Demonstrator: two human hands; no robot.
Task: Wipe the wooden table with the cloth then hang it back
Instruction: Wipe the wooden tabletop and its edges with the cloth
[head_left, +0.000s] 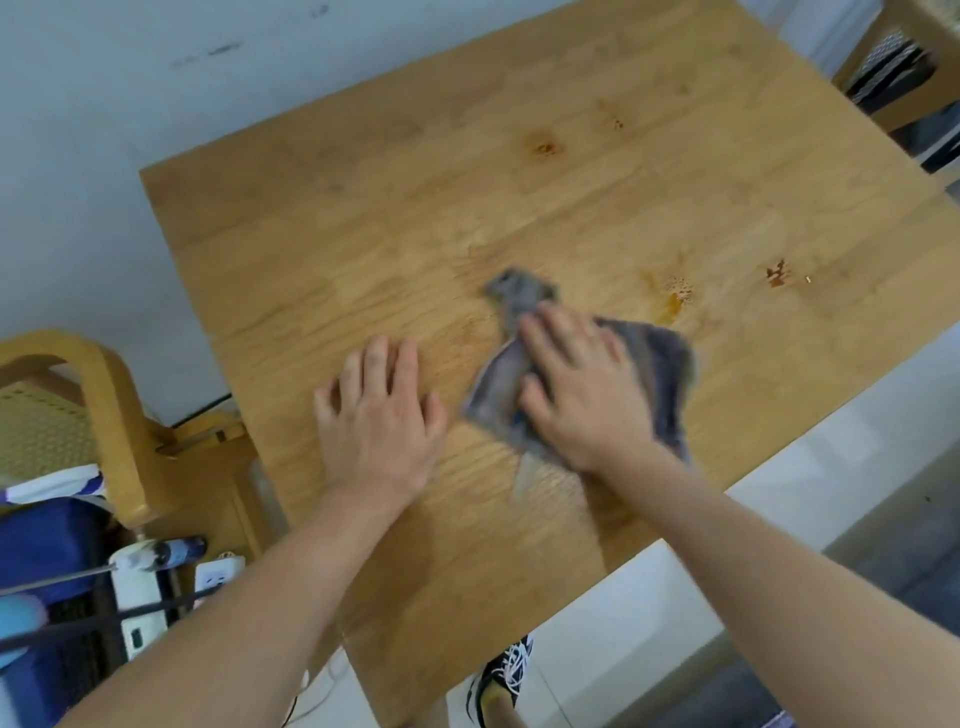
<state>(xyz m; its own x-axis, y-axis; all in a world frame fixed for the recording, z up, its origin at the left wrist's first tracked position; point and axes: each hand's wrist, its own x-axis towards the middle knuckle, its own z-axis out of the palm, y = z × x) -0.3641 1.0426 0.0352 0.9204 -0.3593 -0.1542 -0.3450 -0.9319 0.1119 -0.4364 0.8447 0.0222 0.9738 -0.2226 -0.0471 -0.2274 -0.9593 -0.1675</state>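
Right grip (582, 395): released, palm down, fingers straight and pressing flat on the grey cloth (660, 364). Nothing curled round the fabric.
Left grip (376, 415): released, fingers spread, palm flat on bare wood just beside the cloth, not touching it as far as can be told.

Cloth: crumpled, lying on the wooden worktop (467, 182), closer to the near edge than the far one, about midway along it. Its centre is hidden under the right palm; one corner sticks out past the fingertips, a wider flap towards the right edge. Cloth and right grip are blurred; the weave is not readable. A pale, mesh-like patch (545, 478) beside the right wrist: cannot tell whether cloth or a mark on the wood.

Worktop surface: amber stain (675, 296) just beyond the cloth, towards the right edge; a smaller brown stain (777, 273) further right, apart from it.

Surroundings: wooden chair (93, 395) off the left edge, cut by the frame; white power strip (140, 587) below it, partly behind dark cables. Second chair (893, 73) past the far right corner, mostly cut off. A laced shoe (506, 670) shows under the near corner, half hidden by the worktop.
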